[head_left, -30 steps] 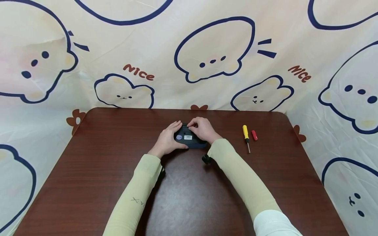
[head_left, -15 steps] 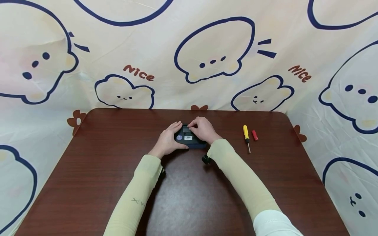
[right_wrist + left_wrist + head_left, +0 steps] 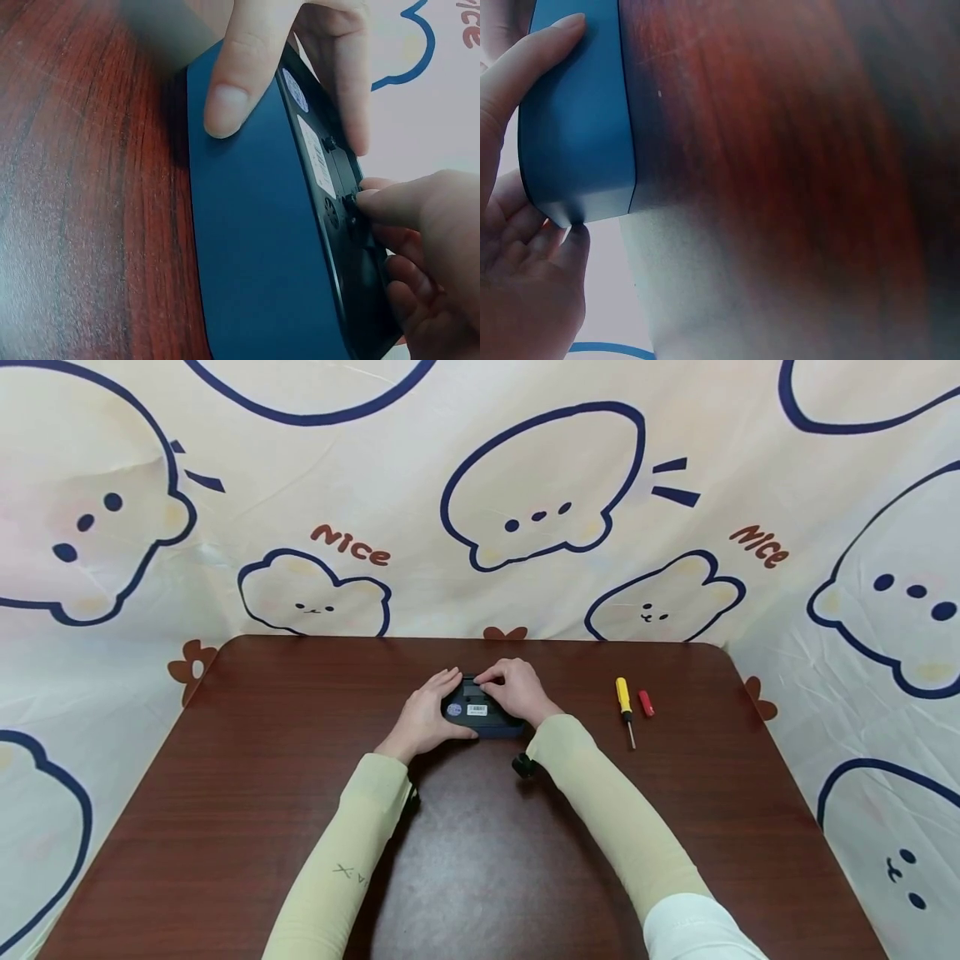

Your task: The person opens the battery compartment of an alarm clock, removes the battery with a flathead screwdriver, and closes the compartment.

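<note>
A box-shaped device [image 3: 487,724] with dark blue sides and a black face upward rests on the table between both hands. Its black face bears a white label [image 3: 477,710] and a round sticker [image 3: 454,710]. My left hand [image 3: 422,714] grips the device's left end, thumb on the near blue side [image 3: 577,112] and fingers round the far side. Thumb and fingertips of my right hand [image 3: 517,687] pinch at a small black part [image 3: 351,201] on the black face, near its far edge. The fingertips partly hide that part, so its exact kind is unclear.
A yellow-handled screwdriver [image 3: 624,702] lies right of the hands, its tip toward me. Beside it lies a small red cylinder [image 3: 646,703], perhaps a battery. The brown table [image 3: 262,777] ends at a patterned cloth [image 3: 420,485] behind and at both sides.
A paler rectangular patch shows on the device's black face near my right fingertips, where it was dark a second ago. Both hands and the device otherwise stay nearly still.
</note>
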Demonstrator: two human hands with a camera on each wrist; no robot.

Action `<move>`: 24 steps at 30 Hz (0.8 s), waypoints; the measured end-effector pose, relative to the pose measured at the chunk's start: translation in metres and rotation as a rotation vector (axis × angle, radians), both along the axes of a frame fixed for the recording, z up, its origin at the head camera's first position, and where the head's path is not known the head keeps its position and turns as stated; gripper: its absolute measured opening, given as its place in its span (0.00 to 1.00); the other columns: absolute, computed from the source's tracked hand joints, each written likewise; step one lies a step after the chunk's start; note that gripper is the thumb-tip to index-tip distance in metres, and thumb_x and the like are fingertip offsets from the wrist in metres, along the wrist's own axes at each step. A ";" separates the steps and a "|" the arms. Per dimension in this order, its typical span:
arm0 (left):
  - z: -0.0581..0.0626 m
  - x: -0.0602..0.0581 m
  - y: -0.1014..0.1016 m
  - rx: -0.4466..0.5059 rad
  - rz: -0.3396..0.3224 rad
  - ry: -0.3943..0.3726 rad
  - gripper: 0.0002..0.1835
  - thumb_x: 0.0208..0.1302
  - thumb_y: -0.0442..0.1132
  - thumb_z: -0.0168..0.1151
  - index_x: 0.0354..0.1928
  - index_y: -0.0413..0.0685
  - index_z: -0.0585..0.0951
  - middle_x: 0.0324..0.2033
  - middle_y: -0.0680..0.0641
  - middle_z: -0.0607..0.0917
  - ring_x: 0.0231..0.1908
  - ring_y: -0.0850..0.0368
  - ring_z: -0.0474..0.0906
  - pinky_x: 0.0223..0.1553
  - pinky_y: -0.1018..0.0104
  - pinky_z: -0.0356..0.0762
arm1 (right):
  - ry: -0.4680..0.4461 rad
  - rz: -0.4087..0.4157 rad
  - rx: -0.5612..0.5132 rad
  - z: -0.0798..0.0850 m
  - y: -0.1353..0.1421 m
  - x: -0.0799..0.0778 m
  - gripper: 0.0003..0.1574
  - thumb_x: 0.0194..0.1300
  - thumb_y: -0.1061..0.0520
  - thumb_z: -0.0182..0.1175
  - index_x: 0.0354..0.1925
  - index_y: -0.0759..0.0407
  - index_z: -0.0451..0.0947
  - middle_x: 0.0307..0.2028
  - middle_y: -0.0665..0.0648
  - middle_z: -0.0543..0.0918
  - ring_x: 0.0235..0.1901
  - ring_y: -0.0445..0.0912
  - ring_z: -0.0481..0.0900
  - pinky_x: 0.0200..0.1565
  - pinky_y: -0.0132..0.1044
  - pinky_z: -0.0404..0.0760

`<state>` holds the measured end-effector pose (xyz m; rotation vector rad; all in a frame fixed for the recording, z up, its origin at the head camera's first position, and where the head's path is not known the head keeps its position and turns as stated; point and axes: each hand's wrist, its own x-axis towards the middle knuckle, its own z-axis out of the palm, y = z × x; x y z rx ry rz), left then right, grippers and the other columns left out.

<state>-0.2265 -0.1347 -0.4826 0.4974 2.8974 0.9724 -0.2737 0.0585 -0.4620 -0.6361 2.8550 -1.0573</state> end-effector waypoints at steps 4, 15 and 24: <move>0.001 0.000 0.000 0.003 -0.007 0.006 0.56 0.38 0.58 0.77 0.70 0.47 0.62 0.69 0.54 0.58 0.69 0.59 0.46 0.62 0.45 0.52 | -0.003 -0.019 -0.021 0.000 0.000 0.001 0.09 0.61 0.58 0.64 0.40 0.49 0.87 0.38 0.48 0.83 0.44 0.44 0.77 0.48 0.38 0.74; -0.001 -0.002 0.001 0.009 -0.019 0.006 0.56 0.39 0.59 0.76 0.70 0.49 0.60 0.69 0.54 0.57 0.69 0.60 0.45 0.62 0.43 0.51 | -0.040 -0.004 -0.072 -0.002 -0.007 0.004 0.10 0.62 0.58 0.63 0.42 0.49 0.86 0.41 0.46 0.83 0.46 0.42 0.77 0.48 0.37 0.73; -0.003 -0.001 -0.001 -0.013 0.000 0.008 0.57 0.38 0.60 0.76 0.70 0.49 0.60 0.69 0.55 0.57 0.69 0.61 0.45 0.62 0.45 0.52 | 0.040 -0.050 -0.019 -0.003 -0.005 0.006 0.13 0.59 0.56 0.66 0.44 0.51 0.82 0.36 0.51 0.73 0.35 0.43 0.70 0.39 0.37 0.72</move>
